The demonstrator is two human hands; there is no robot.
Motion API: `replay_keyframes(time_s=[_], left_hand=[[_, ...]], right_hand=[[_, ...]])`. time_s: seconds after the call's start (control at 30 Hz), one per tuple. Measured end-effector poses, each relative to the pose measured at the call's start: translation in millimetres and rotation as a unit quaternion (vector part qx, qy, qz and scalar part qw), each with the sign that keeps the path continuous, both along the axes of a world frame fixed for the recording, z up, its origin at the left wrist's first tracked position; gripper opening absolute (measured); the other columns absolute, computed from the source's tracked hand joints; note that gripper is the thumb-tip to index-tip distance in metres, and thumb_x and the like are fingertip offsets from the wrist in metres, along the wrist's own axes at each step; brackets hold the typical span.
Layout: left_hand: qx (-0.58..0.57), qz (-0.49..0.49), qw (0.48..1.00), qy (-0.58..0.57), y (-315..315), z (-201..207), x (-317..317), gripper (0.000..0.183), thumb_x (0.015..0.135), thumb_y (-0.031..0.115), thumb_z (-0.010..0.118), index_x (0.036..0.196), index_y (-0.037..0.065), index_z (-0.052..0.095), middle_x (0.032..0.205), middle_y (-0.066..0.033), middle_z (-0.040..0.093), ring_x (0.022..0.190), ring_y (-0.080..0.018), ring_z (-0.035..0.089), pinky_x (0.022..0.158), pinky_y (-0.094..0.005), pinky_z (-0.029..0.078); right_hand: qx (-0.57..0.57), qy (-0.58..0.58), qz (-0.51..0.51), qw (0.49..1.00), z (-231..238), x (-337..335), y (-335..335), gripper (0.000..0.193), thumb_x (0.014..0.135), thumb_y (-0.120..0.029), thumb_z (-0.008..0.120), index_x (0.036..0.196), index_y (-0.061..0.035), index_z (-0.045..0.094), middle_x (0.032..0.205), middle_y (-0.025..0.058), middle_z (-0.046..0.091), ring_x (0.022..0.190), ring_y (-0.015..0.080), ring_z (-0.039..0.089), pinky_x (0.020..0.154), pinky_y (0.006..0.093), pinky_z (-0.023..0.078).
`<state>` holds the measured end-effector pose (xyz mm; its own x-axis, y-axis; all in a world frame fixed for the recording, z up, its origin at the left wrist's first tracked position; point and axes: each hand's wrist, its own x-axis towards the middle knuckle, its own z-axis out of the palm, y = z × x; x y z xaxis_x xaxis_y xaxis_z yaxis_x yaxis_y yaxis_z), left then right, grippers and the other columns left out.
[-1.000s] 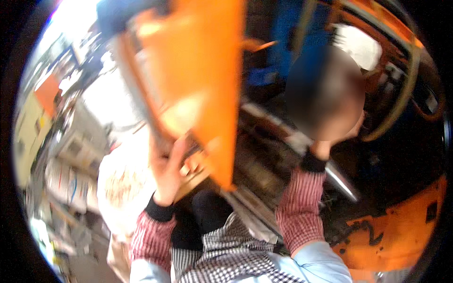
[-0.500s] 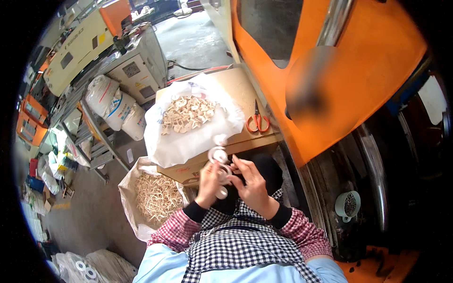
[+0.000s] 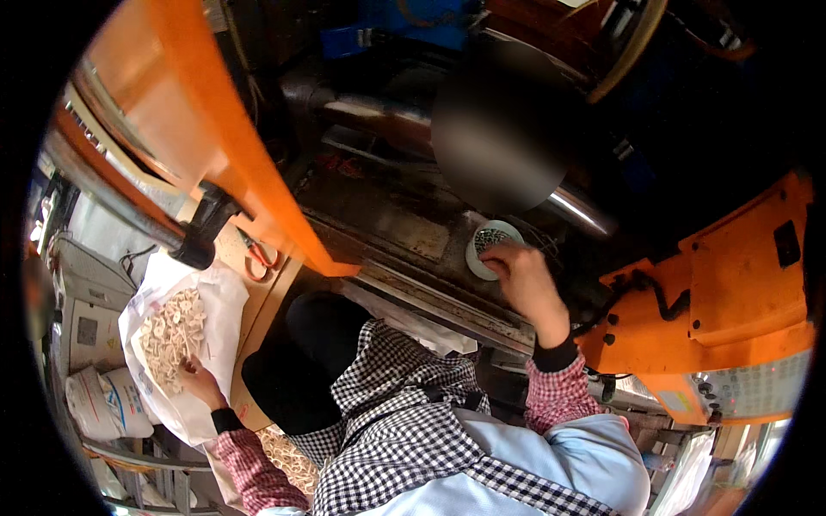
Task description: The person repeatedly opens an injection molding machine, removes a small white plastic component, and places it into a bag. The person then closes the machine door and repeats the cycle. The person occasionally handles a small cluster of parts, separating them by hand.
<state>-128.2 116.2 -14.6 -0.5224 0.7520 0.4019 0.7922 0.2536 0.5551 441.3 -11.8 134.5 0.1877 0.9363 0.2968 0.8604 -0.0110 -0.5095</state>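
My right hand reaches into a small pale cup of small dark metallic pieces, its fingers bent together at the near rim. Whatever is between those fingertips is too small to make out. Far to the left, my left hand is at the edge of a pile of cream plastic parts, many with round discs. Its fingers are curled, and what they grip cannot be told from the pile. The pile lies on a white bag spread over a cardboard box.
Orange-handled scissors lie on the box, beside an orange machine door. The cup stands inside the dark machine, behind a metal rail. Below the box, a sack holds thin cream scraps. An orange panel stands at right.
The view has swung right toward the machine. My hands, together on cream disc parts before, are now far apart: the left at the pile, the right in the cup.
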Motion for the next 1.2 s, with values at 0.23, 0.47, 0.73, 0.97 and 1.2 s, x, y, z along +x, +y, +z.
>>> replay_keyframes(time_s=[0.23, 0.47, 0.73, 0.97, 1.2], left_hand=[[-0.019, -0.309, 0.908, -0.283, -37, 70, 156, 0.012, 0.091, 0.01, 0.055, 0.091, -0.001, 0.061, 0.078, -0.0032, 0.062, 0.068, -0.0084, 0.057, 0.059, -0.0198, 0.044], [-0.032, -0.431, 0.868, -0.244, -58, 105, 243, 0.011, 0.091, 0.007, 0.053, 0.091, -0.002, 0.06, 0.079, -0.0037, 0.059, 0.07, -0.0084, 0.055, 0.063, -0.0207, 0.044], [-0.035, -0.514, 0.831, -0.208, -65, 119, 288, 0.006, 0.086, 0.0, 0.056, 0.086, -0.005, 0.06, 0.079, -0.0069, 0.058, 0.068, -0.011, 0.058, 0.059, -0.0218, 0.046], [-0.072, -0.582, 0.776, -0.234, -65, 122, 335, 0.008, 0.083, 0.002, 0.062, 0.088, -0.003, 0.062, 0.075, -0.0102, 0.059, 0.062, -0.0151, 0.059, 0.055, -0.0242, 0.046], [-0.285, -0.597, 0.644, -0.384, -40, 131, 396, 0.019, 0.091, 0.014, 0.055, 0.098, -0.003, 0.059, 0.081, -0.0098, 0.064, 0.063, -0.0134, 0.06, 0.055, -0.0248, 0.048]], right_hand=[[-0.176, -0.081, -0.009, 0.981, -12, 37, 8, 0.016, 0.069, 0.001, 0.064, 0.085, -0.0001, 0.067, 0.088, 0.0172, 0.064, 0.084, 0.0339, 0.061, 0.074, 0.0401, 0.048], [-0.191, -0.084, 0.007, 0.978, -24, 38, 30, 0.017, 0.072, 0.002, 0.059, 0.086, -0.0011, 0.068, 0.092, 0.0179, 0.064, 0.087, 0.0352, 0.061, 0.076, 0.0402, 0.048], [-0.148, -0.121, -0.069, 0.979, -20, 40, 31, 0.025, 0.074, 0.003, 0.059, 0.098, -0.0029, 0.066, 0.093, 0.0209, 0.063, 0.087, 0.0356, 0.061, 0.076, 0.0418, 0.05], [-0.154, -0.106, -0.047, 0.981, -31, 39, 29, 0.021, 0.073, -0.002, 0.063, 0.094, -0.0012, 0.065, 0.089, 0.0207, 0.062, 0.086, 0.0357, 0.061, 0.075, 0.043, 0.049], [-0.128, -0.047, -0.056, 0.989, -21, 43, 20, 0.015, 0.072, 0.0, 0.062, 0.087, 0.0027, 0.064, 0.094, 0.0201, 0.061, 0.09, 0.0359, 0.059, 0.078, 0.041, 0.047]])
